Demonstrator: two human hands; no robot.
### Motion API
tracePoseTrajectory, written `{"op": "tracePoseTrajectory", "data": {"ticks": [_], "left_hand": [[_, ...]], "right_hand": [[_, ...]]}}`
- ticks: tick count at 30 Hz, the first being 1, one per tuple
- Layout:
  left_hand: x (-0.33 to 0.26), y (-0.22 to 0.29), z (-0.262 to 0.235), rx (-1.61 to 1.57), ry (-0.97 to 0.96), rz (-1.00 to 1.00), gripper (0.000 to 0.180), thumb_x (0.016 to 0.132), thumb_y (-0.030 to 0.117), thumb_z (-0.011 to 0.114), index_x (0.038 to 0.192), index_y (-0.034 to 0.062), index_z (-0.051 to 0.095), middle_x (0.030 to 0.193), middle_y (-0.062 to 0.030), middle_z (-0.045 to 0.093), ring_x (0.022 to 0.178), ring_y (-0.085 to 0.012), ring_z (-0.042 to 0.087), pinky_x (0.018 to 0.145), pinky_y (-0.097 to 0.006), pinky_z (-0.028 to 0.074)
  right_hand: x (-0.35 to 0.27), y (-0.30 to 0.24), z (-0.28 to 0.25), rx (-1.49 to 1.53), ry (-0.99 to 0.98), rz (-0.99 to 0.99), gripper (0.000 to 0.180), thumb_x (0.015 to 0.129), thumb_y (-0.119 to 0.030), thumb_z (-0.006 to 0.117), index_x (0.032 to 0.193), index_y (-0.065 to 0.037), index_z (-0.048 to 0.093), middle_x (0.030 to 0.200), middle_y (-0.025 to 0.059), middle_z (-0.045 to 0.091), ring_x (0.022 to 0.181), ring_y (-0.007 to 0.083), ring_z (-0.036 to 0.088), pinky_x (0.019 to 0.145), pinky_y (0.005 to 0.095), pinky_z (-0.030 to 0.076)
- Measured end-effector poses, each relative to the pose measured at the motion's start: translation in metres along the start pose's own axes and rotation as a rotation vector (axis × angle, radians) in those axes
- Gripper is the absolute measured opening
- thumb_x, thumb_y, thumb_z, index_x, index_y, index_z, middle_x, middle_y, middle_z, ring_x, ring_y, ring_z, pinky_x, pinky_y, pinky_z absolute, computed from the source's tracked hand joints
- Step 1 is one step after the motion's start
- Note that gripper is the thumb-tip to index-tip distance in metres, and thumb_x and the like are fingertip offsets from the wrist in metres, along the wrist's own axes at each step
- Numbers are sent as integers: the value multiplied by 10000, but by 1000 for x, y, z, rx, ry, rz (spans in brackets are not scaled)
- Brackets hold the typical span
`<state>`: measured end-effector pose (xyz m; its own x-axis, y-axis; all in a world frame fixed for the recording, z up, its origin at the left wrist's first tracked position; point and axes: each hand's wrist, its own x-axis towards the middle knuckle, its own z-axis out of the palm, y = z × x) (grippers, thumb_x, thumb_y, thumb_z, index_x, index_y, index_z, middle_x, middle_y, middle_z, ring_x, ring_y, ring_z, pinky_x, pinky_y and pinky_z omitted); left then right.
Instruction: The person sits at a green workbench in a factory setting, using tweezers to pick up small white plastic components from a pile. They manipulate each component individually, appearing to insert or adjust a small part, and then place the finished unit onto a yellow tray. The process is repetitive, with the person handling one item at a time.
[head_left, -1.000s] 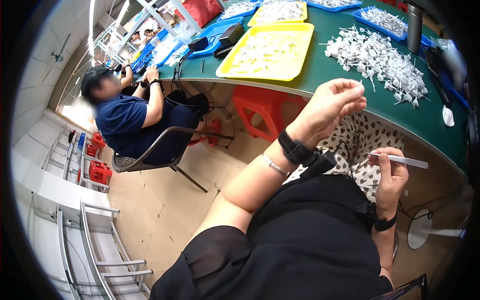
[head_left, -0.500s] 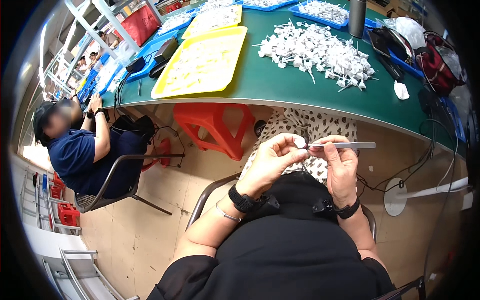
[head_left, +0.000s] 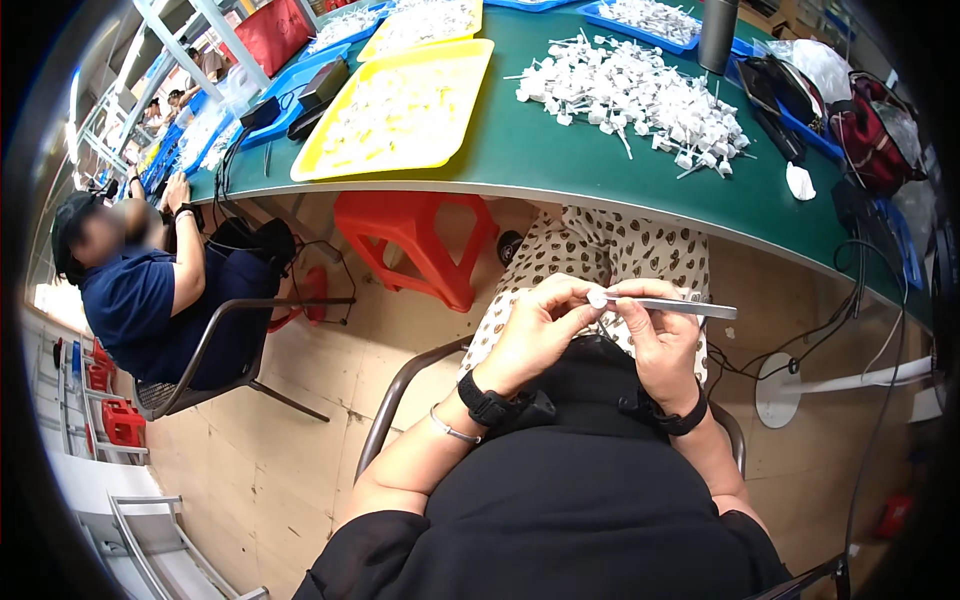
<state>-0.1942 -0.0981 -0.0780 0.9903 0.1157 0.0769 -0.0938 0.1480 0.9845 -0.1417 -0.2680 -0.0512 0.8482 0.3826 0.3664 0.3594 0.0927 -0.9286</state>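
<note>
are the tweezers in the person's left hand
No, the right hand holds the tweezers, while the left hand pinches a small white piece.

I see a red stool [head_left: 390, 222] beneath the green surface [head_left: 560, 165], a person in navy [head_left: 145, 315] seated to my left, and a dark flask [head_left: 717, 38] standing farther right.

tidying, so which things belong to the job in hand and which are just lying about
Job: small white piece, left hand; slim silver tweezers, right hand; likely heaped white plastic parts, yellow tray
Probably lying about: dark cylindrical bottle; maroon fabric bag
</note>
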Motion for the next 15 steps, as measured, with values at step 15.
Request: {"op": "tracePoseTrajectory", "data": {"ticks": [15], "left_hand": [[2,3,-7,186,-41,100,144,973,76,708,1102,14,721,1048,-19,654,956,-94,628,846,-260,519]], "right_hand": [[-1,3,2,-75,35,-83,93,965,-47,705,1039,8,717,927,72,721,752,125,658,670,258,513]]}}
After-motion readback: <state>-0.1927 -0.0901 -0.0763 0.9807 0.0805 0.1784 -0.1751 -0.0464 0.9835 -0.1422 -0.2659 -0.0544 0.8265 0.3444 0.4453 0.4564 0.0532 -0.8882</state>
